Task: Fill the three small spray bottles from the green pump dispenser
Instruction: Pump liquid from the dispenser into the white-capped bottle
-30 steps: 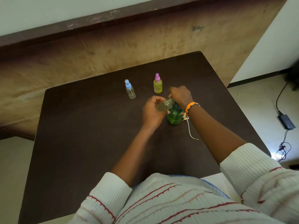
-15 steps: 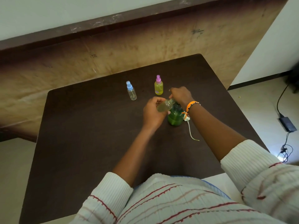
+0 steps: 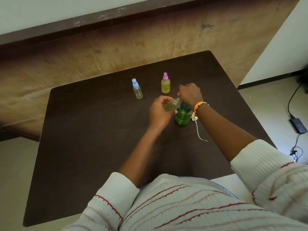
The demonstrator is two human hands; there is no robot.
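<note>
- Little has shifted since the earlier frames: both hands stay at the green dispenser and only the camera view has drifted slightly
- Left hand (image 3: 158, 114) curls its fingers and thumb round a small clear spray bottle without its cap (image 3: 172, 105), holding it tilted with the open neck up against the top of the dispenser; pale yellowish liquid shows inside it
- Right hand (image 3: 190, 94) is closed in a fist over the pump head of the round green translucent pump dispenser (image 3: 183, 115), which stands on the dark brown table (image 3: 93, 139); the pump head itself is hidden under the fingers
- An orange beaded wristband (image 3: 199, 105) sits on the right wrist, with a thin cord hanging from it
- A small clear spray bottle with a blue cap (image 3: 137, 89) stands upright beyond the hands
- A small yellow spray bottle with a pink cap (image 3: 165, 84) stands upright just beside the right hand, apart from the blue-capped one
- A black power adapter with its cable (image 3: 298, 125) lies on the floor to the right
</note>
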